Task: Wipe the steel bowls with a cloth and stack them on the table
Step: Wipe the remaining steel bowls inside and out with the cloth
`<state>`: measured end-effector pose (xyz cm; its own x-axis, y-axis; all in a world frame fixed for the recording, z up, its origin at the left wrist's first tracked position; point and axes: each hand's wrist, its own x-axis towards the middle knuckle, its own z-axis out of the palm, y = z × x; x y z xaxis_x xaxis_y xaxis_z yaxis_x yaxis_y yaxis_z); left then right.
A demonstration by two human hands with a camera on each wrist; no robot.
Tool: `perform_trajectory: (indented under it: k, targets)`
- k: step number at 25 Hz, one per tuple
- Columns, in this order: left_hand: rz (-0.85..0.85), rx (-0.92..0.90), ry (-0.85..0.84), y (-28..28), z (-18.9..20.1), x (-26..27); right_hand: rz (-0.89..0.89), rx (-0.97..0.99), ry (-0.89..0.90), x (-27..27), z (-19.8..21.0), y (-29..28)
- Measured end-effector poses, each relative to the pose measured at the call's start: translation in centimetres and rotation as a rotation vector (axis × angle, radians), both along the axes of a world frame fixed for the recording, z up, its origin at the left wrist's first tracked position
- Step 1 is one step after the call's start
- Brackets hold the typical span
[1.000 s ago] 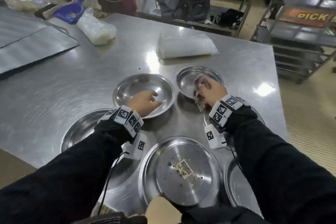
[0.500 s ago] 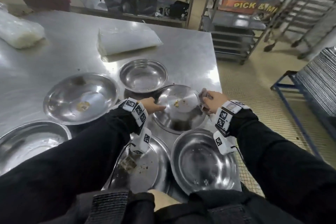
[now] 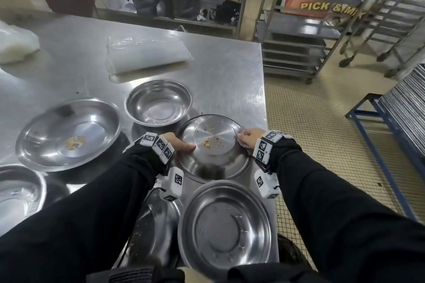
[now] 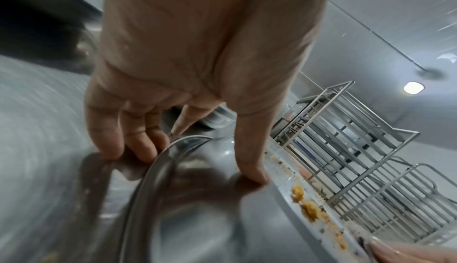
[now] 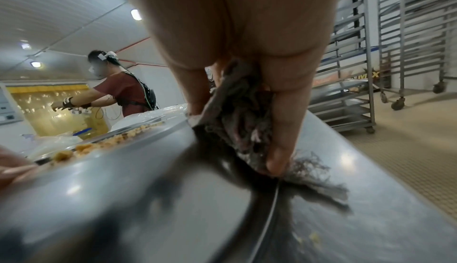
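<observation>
A steel bowl (image 3: 213,158) with yellow crumbs (image 3: 207,143) in it sits near the table's right edge. My left hand (image 3: 184,146) grips its left rim. In the left wrist view the thumb (image 4: 252,171) presses inside the wall and the fingers (image 4: 138,148) curl outside the rim (image 4: 158,161). My right hand (image 3: 247,140) pinches a dark grey cloth (image 5: 242,122) against the bowl's right rim (image 5: 138,161); a bit of cloth (image 3: 240,132) shows past the fingers. A smaller bowl (image 3: 158,102) stands just behind, apart from it.
More steel bowls lie around: a wide one (image 3: 69,133) at left, one (image 3: 18,188) at far left, one (image 3: 225,220) close to me, one (image 3: 158,225) under my left arm. Plastic packs (image 3: 147,55) lie behind. Table edge (image 3: 264,99), wheeled racks (image 3: 322,18) at right.
Both hands left the middle bowls and moved right to the crumbed bowl, taking its two rims. My head turned right, so the table slid left in view.
</observation>
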<state>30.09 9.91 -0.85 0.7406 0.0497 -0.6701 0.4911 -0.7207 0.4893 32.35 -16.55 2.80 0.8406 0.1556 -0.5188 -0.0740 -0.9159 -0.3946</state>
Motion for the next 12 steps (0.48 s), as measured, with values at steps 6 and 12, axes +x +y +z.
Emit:
perform_trajectory:
  k: [6,12]
  targets:
    - [0.212,-0.140,0.025,-1.6,-1.1,1.1,-0.086,0.070,-0.045,1.2,-1.6,-2.0]
    - [0.456,-0.508,0.047,-1.2,-5.5,2.5,-0.145,0.138,-0.157,0.2,-1.8,-3.0]
